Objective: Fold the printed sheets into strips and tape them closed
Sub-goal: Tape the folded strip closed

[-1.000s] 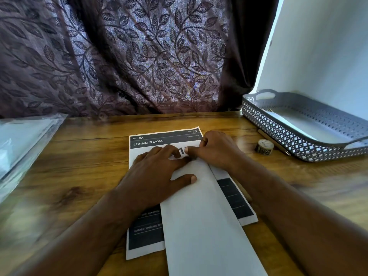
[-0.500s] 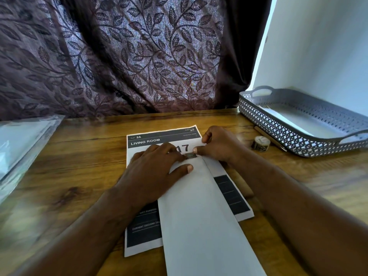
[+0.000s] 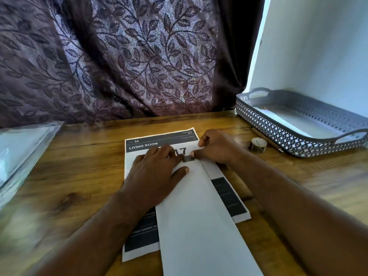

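Bare table (image 3: 83, 162) lies open between the plastic sleeve (image 3: 23, 148) on the left and the printed sheet (image 3: 159, 143). On the right, a tape roll (image 3: 258, 144), a pen (image 3: 275, 146) and a grey basket (image 3: 288, 138) block the way.

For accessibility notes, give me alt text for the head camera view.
A person's left hand presses a folded white strip flat while the right hand pinches a piece of tape at its far end, over a printed sheet on a wooden table. A tape roll and grey tray sit to the right.
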### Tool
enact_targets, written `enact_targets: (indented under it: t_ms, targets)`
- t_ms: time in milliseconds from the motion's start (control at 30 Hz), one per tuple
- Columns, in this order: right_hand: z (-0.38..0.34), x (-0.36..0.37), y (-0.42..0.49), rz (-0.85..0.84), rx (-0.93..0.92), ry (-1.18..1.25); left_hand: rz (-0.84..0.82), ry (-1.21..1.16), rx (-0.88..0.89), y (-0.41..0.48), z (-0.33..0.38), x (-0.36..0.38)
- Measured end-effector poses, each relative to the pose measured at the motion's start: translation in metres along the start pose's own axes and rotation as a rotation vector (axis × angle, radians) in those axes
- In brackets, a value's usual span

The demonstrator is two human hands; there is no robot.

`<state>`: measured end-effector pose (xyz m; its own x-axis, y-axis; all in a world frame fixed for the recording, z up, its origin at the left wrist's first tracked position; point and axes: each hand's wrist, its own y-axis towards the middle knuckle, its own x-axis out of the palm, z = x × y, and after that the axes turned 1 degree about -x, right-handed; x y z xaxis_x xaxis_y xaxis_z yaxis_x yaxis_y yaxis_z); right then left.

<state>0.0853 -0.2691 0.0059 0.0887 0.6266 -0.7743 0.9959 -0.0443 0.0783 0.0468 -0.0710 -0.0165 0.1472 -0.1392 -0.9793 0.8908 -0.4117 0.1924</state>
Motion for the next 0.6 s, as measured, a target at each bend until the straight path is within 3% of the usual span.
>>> enact_targets:
  t_ms: [167,333,600]
  targets:
    - [0.001,-0.008,-0.001,-0.117,0.015,0.056,0.001,0.033,0.004,-0.002,0.001,-0.002]
    - [0.002,-0.007,0.0,-0.124,0.031,0.102,-0.057,0.141,0.037,-0.004,0.002,-0.008]
    - [-0.006,0.013,-0.004,0.084,-0.034,-0.119,-0.066,0.176,0.057,-0.006,0.01,-0.015]
